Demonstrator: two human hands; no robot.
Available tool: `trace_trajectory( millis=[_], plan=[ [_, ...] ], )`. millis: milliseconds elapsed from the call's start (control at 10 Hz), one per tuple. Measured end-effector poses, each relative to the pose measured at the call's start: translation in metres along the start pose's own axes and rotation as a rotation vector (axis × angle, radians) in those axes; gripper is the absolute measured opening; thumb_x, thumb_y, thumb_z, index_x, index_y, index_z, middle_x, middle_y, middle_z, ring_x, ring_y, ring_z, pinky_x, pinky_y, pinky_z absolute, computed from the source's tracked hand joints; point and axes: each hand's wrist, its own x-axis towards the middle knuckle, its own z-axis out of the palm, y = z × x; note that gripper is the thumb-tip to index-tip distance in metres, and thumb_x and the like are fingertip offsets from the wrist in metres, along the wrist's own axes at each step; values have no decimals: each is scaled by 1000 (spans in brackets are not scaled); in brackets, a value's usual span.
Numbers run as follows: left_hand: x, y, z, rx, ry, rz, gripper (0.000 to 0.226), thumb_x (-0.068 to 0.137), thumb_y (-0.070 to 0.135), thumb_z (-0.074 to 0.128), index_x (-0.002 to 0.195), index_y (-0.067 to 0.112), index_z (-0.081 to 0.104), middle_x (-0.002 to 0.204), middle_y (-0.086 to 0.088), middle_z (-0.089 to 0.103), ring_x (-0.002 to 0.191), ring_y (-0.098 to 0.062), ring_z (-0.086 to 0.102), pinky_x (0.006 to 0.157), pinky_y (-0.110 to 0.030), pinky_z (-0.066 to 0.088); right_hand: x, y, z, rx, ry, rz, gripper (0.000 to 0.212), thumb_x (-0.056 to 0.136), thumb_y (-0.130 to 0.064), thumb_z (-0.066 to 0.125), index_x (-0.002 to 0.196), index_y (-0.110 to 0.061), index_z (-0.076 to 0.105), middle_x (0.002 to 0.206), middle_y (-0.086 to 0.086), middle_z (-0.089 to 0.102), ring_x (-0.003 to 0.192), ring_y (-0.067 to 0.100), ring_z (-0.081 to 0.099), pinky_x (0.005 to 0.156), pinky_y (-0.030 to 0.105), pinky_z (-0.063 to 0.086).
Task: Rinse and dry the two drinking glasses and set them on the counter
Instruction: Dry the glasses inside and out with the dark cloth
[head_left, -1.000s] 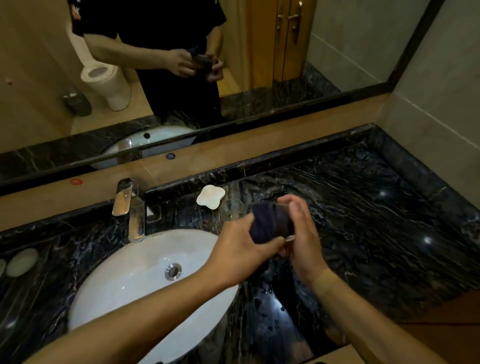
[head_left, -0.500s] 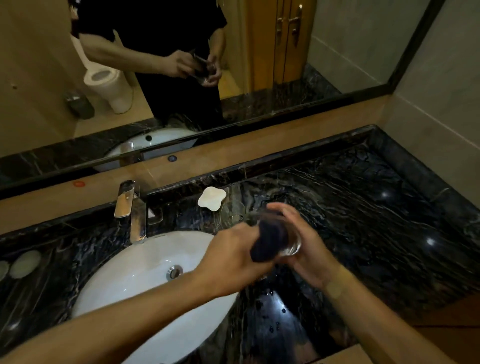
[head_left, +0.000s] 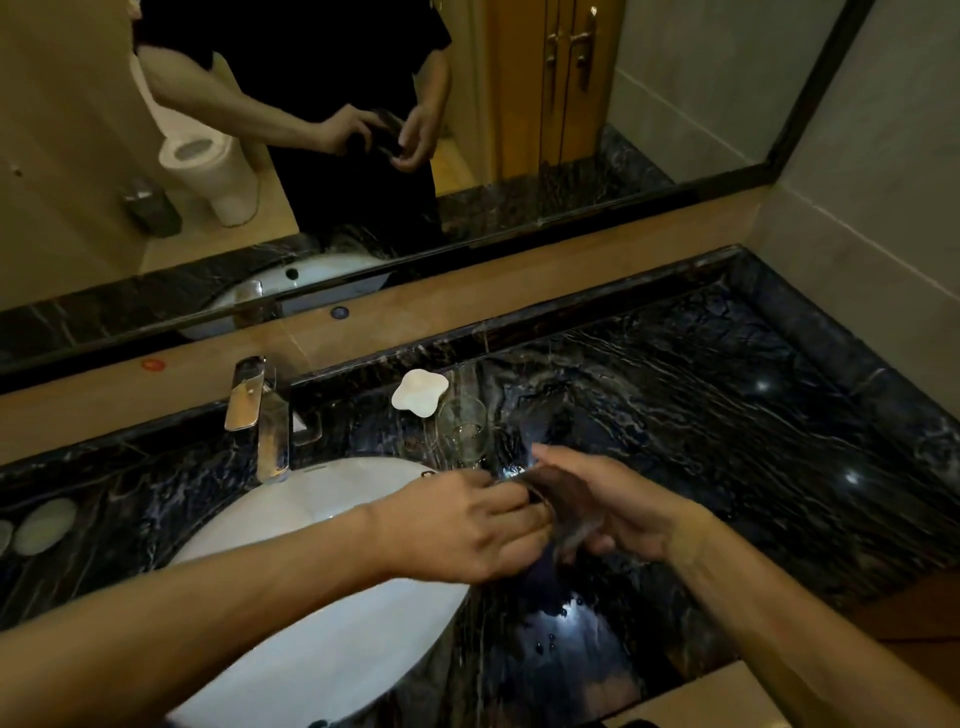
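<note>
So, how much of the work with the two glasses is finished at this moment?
One glass already stands on the counter beside the white dish. The second glass is in the right hand, while the left hand works the dark cloth on it. Finishing drying and setting it down remain.

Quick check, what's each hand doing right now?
Left hand: pinches the dark cloth at the glass.
Right hand: cradles the glass, fingers mostly straight.
</note>
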Motion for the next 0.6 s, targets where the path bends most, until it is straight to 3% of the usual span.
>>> trace_trajectory(
  millis=[100,200,300,400,500,600],
  plan=[
    [10,6,-4,-504,99,-659,21,83,27,74,93,27,56,84,12,65,74,-3,59,54,-19,45,4,6,2,229,58,-325,37,94,-53,49,106,-21,62,83,1,65,60,10,59,44,23,40],
    [50,11,-22,-1575,520,-1486,17,82,3,74,94,14,71,77,4,76,70,-8,71,64,-17,52,14,17,16,268,344,-693,29,91,-45,53,113,-27,55,92,-2,68,65,14,59,46,25,41],
    [56,12,-23,-1493,485,-1481,21,81,6,77,95,20,72,86,2,77,82,-12,73,72,-21,55,18,15,20,244,477,-782,32,85,-50,55,104,-25,60,92,-1,68,75,13,65,54,25,50],
    [30,6,-9,-532,134,-810,25,79,30,71,101,26,60,92,2,71,82,-16,66,63,-29,56,15,7,9,382,390,-395,46,78,-62,60,85,-17,68,64,6,60,42,14,48,37,16,28],
    [14,-2,-4,-193,-30,-271,9,90,18,58,98,15,57,102,-1,69,89,-22,61,48,-32,51,9,4,-9,283,21,-16,46,80,-63,55,75,-17,55,43,0,43,27,7,31,33,10,12],
    [5,-11,-6,-55,-92,-12,11,98,11,52,101,12,63,104,-3,69,87,-21,60,51,-34,48,7,10,-10,187,-143,63,45,83,-65,48,77,-21,55,47,-1,47,32,7,38,35,13,17]
  ],
)
